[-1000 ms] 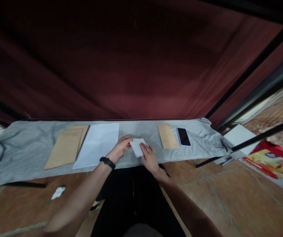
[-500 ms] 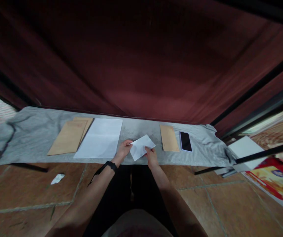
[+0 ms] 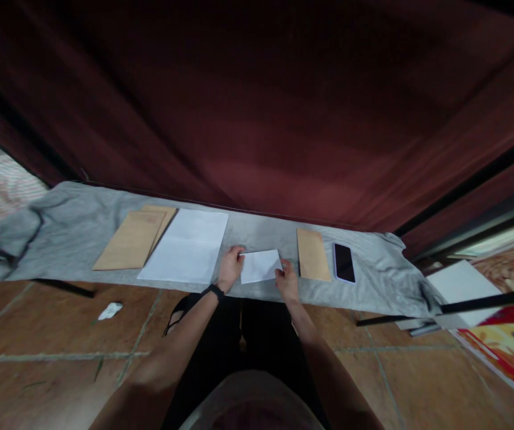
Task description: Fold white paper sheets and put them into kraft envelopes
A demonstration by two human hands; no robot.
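A folded piece of white paper [image 3: 260, 267] is held between my two hands, low over the grey cloth. My left hand [image 3: 231, 266], with a black band at the wrist, pinches its left edge near the upper corner. On the other side, my right hand [image 3: 287, 280] grips the right edge between thumb and fingers. Left of my left hand lies a stack of large white sheets [image 3: 185, 246]. Past it are brown envelopes [image 3: 130, 240], overlapping each other. A single brown envelope [image 3: 313, 255] lies to the right of my right hand.
A phone [image 3: 344, 263] with a dark screen lies right of the single envelope. The grey cloth [image 3: 265, 224] covers a narrow table against a dark red curtain [image 3: 257, 149]. A white scrap [image 3: 110, 310] and a red-yellow box [image 3: 507, 346] are on the tiled floor.
The white paper has turned from a slant to nearly level, its long edge now facing me. Both hands keep hold of its sides. The camera view has shifted slightly.
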